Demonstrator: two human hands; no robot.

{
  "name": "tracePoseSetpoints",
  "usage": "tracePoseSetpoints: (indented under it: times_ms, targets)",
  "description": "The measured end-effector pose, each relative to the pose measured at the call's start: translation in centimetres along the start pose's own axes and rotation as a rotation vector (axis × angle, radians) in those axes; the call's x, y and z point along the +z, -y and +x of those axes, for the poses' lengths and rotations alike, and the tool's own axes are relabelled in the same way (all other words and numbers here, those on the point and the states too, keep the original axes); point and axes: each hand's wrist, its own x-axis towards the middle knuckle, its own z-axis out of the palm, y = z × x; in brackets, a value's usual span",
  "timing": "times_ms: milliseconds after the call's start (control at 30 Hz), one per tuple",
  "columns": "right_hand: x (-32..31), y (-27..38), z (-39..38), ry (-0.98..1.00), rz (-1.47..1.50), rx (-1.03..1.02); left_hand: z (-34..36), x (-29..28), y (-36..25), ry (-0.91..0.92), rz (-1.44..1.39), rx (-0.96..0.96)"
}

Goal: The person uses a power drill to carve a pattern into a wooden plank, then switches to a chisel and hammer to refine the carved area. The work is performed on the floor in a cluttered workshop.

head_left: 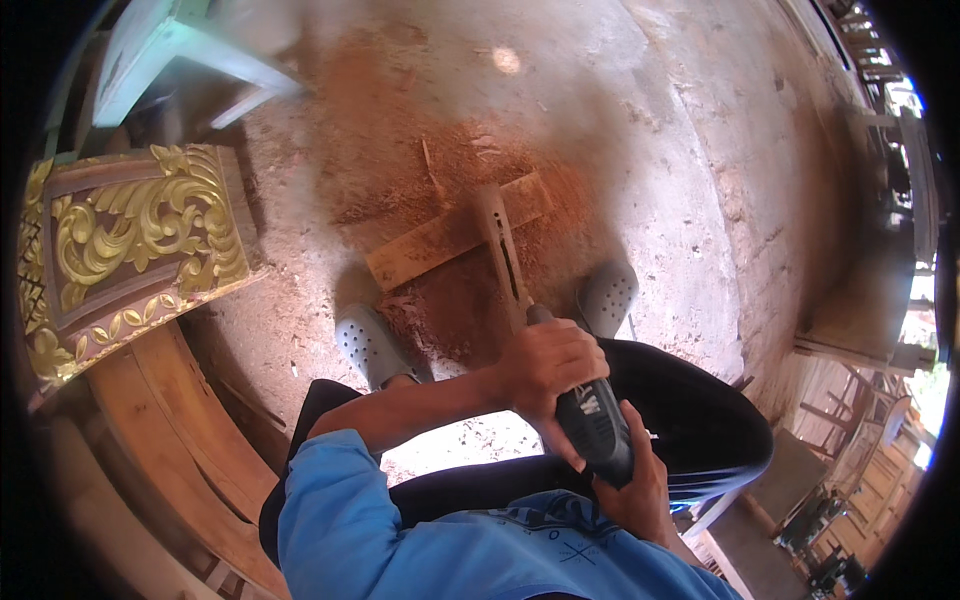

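A dark straight-bodied power tool [597, 425] lies slantwise over my lap, its narrow nose pointing away from me. My left hand [555, 368] wraps around its front part. Behind it, my right hand [638, 485] is closed on the rear of the body. Just beyond the nose, a narrow wooden piece [500, 245] with a long dark slot and small holes runs away from me. Its far end lies over a flat board [425, 248] on the floor. My left hand hides the near end of the wooden piece, and the tool's tip cannot be made out.
Reddish wood dust [400, 190] is spread over the concrete floor [690, 200] around the board. A carved panel with gold leafwork [150, 235] stands at left, above long brown planks [190, 420]. A pale wooden frame [200, 55] is at the far left. My grey clogs [372, 343] flank the board.
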Motion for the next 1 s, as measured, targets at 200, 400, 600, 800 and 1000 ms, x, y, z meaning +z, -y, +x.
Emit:
tracePoseSetpoints:
  times_ms: [200,400,600,800,1000]
  targets:
    - [1.6,-0.4,1.7,-0.092,-0.039,-0.035,1.3,-1.8,1.7,-0.049,0.054,0.083]
    - [2.2,0.0,3.3,-0.119,-0.082,-0.093,0.6,-2.3,3.2,-0.067,0.053,0.09]
    - [2.4,-0.1,4.3,-0.099,-0.05,-0.056,0.5,-2.9,4.4,-0.085,0.072,0.103]
    - [3.2,-0.6,4.8,-0.103,-0.059,-0.07,-0.4,-3.1,4.8,-0.076,0.094,0.102]
    - [3.6,-0.9,4.8,-0.118,-0.073,-0.084,-0.8,-2.7,5.1,-0.073,0.101,0.101]
